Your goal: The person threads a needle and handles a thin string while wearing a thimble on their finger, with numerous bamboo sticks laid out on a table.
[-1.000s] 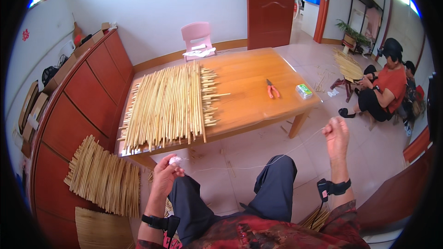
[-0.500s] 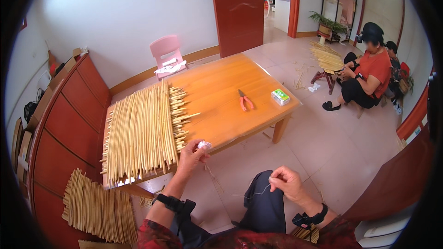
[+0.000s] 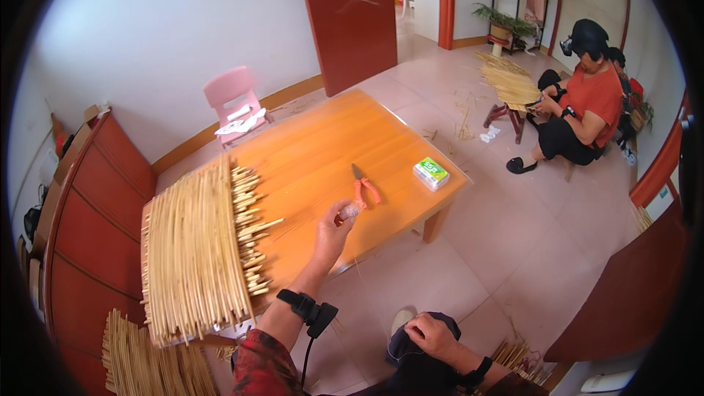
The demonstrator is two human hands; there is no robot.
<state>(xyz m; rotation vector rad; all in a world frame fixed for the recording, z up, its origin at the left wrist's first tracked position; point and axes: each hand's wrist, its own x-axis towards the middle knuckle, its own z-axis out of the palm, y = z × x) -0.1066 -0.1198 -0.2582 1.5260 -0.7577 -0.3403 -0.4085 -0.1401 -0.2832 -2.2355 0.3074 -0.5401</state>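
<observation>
My left hand (image 3: pixel 331 231) reaches over the wooden table (image 3: pixel 323 132) near its front edge, pinching a small whitish bundle of thread (image 3: pixel 348 213) just below the red-handled pliers (image 3: pixel 367 189). My right hand (image 3: pixel 429 335) is low over my dark-trousered knee, its fingers closed on a thin thread, which trails loosely below. A mat of pale straight sticks (image 3: pixel 189 249) covers the table's left part, with uneven ends toward the middle. A small green-and-white pack (image 3: pixel 430 174) lies near the table's right corner.
A red cabinet (image 3: pixel 95 213) lines the left wall, with more sticks (image 3: pixel 154 359) below. A pink chair (image 3: pixel 229 92) stands behind the table. At right a seated person (image 3: pixel 590 106) works beside a stool holding straw material (image 3: pixel 507 77). A door (image 3: pixel 348 22) is open behind.
My left hand has moved forward and up over the table with the thread bundle. My right hand has dropped leftward to my knee. The view has swung toward the right.
</observation>
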